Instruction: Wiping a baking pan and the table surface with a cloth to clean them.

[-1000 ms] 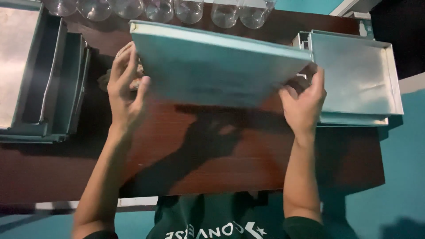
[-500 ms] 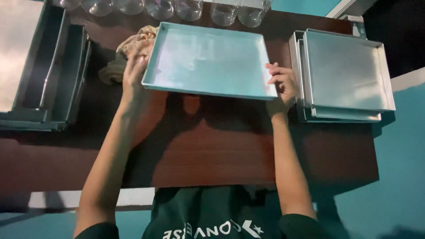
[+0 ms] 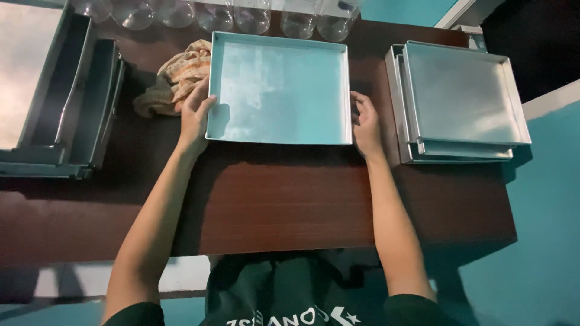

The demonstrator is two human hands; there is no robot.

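Tray [image 3: 279, 90] lowered — flat on table [image 3: 284, 199]

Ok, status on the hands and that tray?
Left hand and right hand at tray edges. Tray flat on table. Cloth by left hand.

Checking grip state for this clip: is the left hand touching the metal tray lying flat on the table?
Touching. In the head view, the left hand rests against the left rim of the metal tray, its thumb on the edge with no gap showing.

Silvery-blue metal tray [image 3: 279, 90], striped tan cloth [image 3: 175, 78], dark reddish-brown table [image 3: 272, 193].
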